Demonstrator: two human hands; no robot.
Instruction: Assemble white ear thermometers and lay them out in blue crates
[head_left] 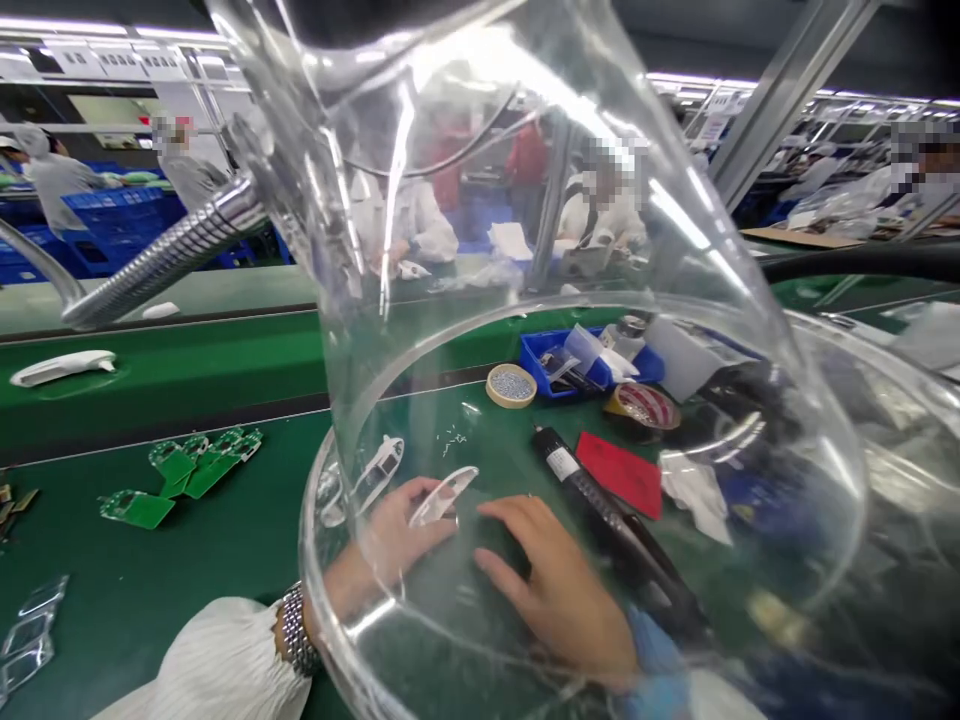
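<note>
The person's left hand (394,525) is pinching a slim white plastic frame (444,496) at the fingertips, its long axis slanting from near-left to far-right, with its far end pointing away from the palm. The left fingers are curling closed around the frame's near end, while the right hand (555,590) is resting just to its right, fingers spread on the green tabletop (150,590), both hands showing through a clear acrylic dome (352,300).

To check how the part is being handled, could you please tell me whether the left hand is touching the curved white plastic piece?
Touching: the head view shows the white plastic piece lying against the fingers of the left hand.
</note>
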